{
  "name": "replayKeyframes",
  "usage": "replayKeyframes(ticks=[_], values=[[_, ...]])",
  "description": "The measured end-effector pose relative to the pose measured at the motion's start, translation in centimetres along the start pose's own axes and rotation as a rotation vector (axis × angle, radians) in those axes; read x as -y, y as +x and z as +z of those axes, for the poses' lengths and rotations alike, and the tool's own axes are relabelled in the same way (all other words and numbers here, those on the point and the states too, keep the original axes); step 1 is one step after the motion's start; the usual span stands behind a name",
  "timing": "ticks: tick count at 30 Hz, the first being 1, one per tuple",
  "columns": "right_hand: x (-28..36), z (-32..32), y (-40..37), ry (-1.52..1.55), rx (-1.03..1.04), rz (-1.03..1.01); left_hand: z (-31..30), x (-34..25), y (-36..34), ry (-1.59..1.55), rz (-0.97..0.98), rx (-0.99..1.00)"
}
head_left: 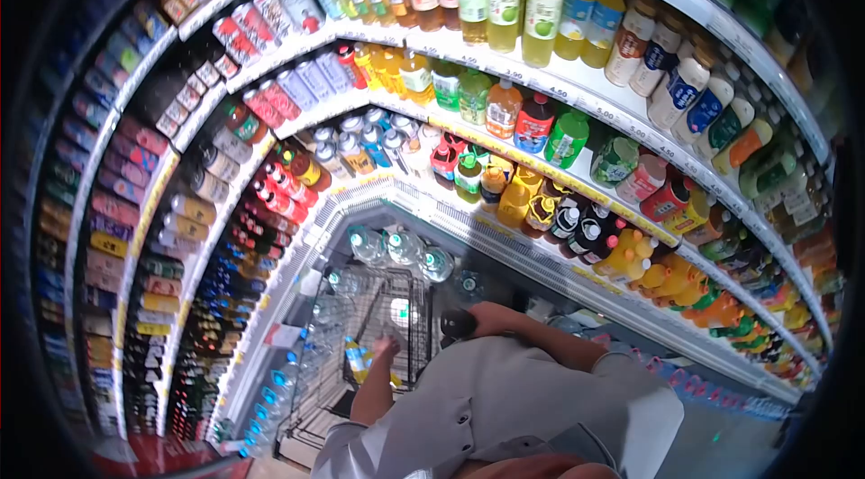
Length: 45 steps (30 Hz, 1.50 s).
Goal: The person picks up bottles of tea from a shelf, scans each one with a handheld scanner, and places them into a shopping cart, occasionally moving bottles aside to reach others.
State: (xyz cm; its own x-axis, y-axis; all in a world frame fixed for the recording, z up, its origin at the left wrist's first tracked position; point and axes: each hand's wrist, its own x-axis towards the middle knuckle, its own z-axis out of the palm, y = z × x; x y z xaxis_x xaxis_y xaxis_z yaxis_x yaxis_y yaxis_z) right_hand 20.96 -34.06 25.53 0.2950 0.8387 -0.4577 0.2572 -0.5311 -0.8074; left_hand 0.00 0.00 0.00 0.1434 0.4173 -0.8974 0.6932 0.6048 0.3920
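My right hand (489, 319) is closed around a dark bottle (458, 324), held in front of my body beside the cart. My left hand (386, 349) is over the black wire shopping cart (422, 317), its fingers curled; what they grip, if anything, is too small to make out. Just beside that hand is a yellow and blue bottle (357, 358), partly hidden by my forearm.
Stocked drink shelves (505, 54) curve around me on both sides. Large clear water bottles (405, 247) stand on the floor behind the cart, with more water bottles (270, 395) along its left. Pink-capped bottle packs (689, 382) lie at right.
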Motion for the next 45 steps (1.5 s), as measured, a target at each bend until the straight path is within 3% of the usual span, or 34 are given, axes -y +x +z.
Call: replayKeyframes(ticks=[2, 3, 4, 6, 9, 12, 13, 16, 18, 19, 21, 23, 31, 33, 34, 35, 39, 41, 43, 45], values=[[1.4, 1.3, 3.0, 0.037, 0.014, -0.015, -4.7, -6.0, 1.1, 0.056, 0.473, -0.062], [-4.3, -3.5, -3.4, -0.013, 0.001, 0.031, 6.8, -5.3, -1.9, 0.054, 0.498, 0.033], [-4.4, -3.5, -3.0, -0.015, -0.029, -0.012, 7.5, -8.3, -1.2, 0.006, 0.665, -0.149], [-4.9, -3.4, -2.1, 0.001, -0.070, -0.083, 8.8, -15.8, -5.4, 0.167, 0.907, -0.270], [-7.1, -4.6, -2.1, 0.031, -0.114, -0.184, 17.1, -23.8, -12.5, 0.140, 1.278, -0.155], [-9.4, -5.9, -1.8, -0.022, -0.081, -0.131, 26.9, -28.1, -20.3, 0.240, 1.343, 0.117], [-10.1, -6.3, -1.4, -0.054, -0.082, -0.111, 30.1, -29.1, -22.7, 0.331, 1.496, 0.065], [-10.0, -8.4, -2.2, -0.118, -0.095, -0.053, 38.4, -31.6, -30.9, 0.217, 1.562, 0.297], [-10.6, -9.4, -2.2, -0.109, -0.106, -0.072, 41.9, -32.8, -38.8, 0.238, 1.672, 0.229], [-10.6, -10.2, -2.7, -0.120, -0.100, -0.074, 44.0, -34.7, -38.6, 0.214, 1.912, 0.234], [-10.8, -11.6, -3.3, -0.133, -0.106, -0.079, 46.6, -36.6, -43.5, 0.150, 1.998, 0.249], [-11.5, -12.8, -4.2, -0.108, -0.154, -0.060, 48.7, -38.3, -46.9, 0.148, 2.126, 0.037], [-14.9, -16.2, -6.9, -0.072, -0.233, -0.084, 55.1, -42.7, -50.3, 0.069, 2.015, -0.006], [-14.4, -17.5, -8.3, -0.039, -0.206, -0.055, 55.6, -42.7, -50.3, 0.080, 1.958, 0.120], [-14.8, -17.8, -8.2, -0.066, -0.178, -0.063, 55.9, -43.1, -49.4, 0.125, 1.970, -0.004], [-15.4, -17.9, -7.8, -0.071, -0.183, -0.077, 56.3, -43.5, -48.4, 0.070, 1.956, 0.008], [-15.7, -17.9, -7.4, 0.000, -0.187, -0.100, 54.4, -41.6, -49.1, -0.118, 2.081, 0.231], [-13.8, -18.2, -8.2, 0.011, -0.181, -0.072, 52.5, -39.6, -51.0, -0.148, 2.074, 0.165], [-12.7, -18.0, -8.1, 0.035, -0.171, -0.036, 50.6, -38.3, -50.5, -0.235, 2.187, 0.076], [-12.1, -17.8, -7.6, 0.109, -0.180, -0.180, 47.6, -36.7, -49.4, -0.278, 2.056, 0.349]])
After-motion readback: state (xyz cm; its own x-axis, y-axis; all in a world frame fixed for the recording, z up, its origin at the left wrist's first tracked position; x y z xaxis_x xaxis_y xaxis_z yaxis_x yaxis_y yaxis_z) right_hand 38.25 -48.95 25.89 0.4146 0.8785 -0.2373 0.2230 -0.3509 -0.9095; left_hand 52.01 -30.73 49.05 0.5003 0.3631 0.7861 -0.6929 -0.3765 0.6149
